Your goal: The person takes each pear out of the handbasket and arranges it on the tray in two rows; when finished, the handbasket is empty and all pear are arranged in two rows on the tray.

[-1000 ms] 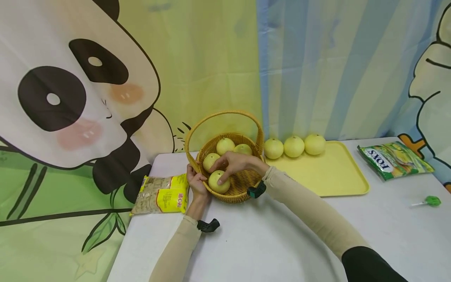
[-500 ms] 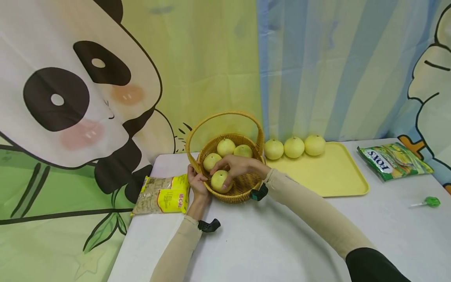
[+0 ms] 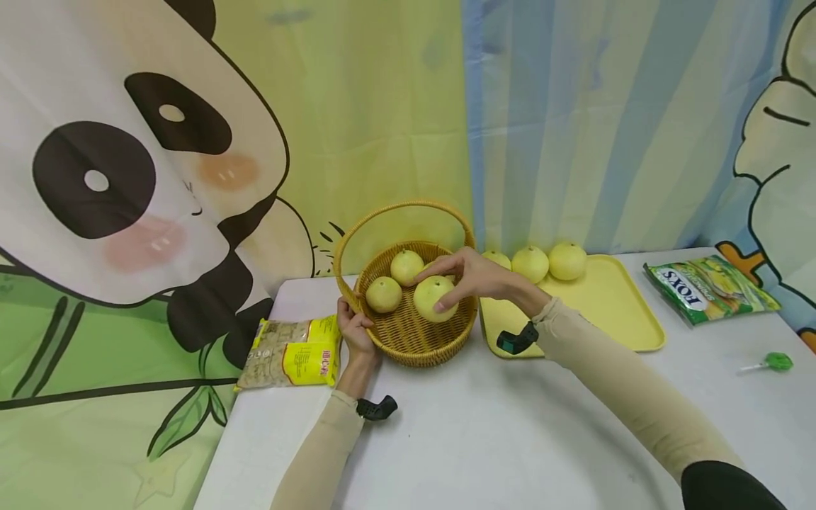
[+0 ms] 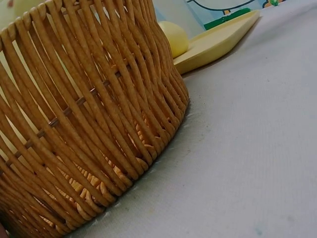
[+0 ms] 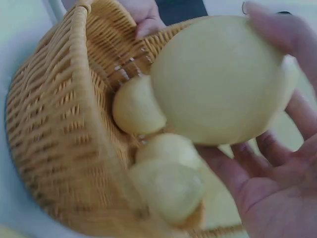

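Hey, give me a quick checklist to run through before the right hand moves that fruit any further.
1. Right hand has a grip on the held fruit: ok, fingers and thumb are around it.
2. Left hand steadies the basket: ok, it holds the rim.
3. Basket stands on the table: ok.
4. Held fruit is out past the basket rim: not ok, the head view shows it over the basket.
5. Held fruit is apart from the other fruits in the basket: cannot tell, the views overlap them.
6. Yellow tray has bare space: ok, beside its three fruits.
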